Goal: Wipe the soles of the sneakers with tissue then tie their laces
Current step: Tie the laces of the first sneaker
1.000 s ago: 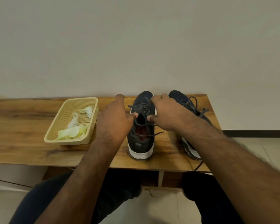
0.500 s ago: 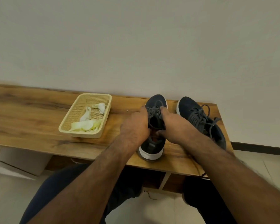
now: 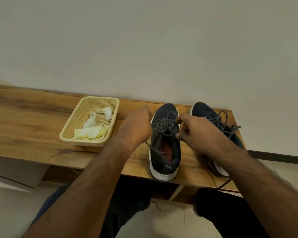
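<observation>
Two dark sneakers with white soles stand upright on the wooden bench (image 3: 33, 127), toes toward the wall. The left sneaker (image 3: 165, 148) sits between my hands. My left hand (image 3: 136, 126) grips one end of its dark lace (image 3: 163, 125) at the shoe's left side; a loose lace tail runs down across the opening. My right hand (image 3: 196, 131) pinches the other lace part between thumb and forefinger at the shoe's right side. The right sneaker (image 3: 218, 124) stands partly behind my right hand and forearm, with a lace bow on top.
A cream plastic basket (image 3: 70, 127) with crumpled white and yellowish tissues (image 3: 91, 129) sits on the bench left of my left hand. The wall rises just behind the bench. My dark-trousered knees are below the front edge, above a tiled floor.
My hands have drawn apart from over the left sneaker's tongue, pulling the lace outward to both sides. The camera view has shifted, so the bench sits differently in frame.
</observation>
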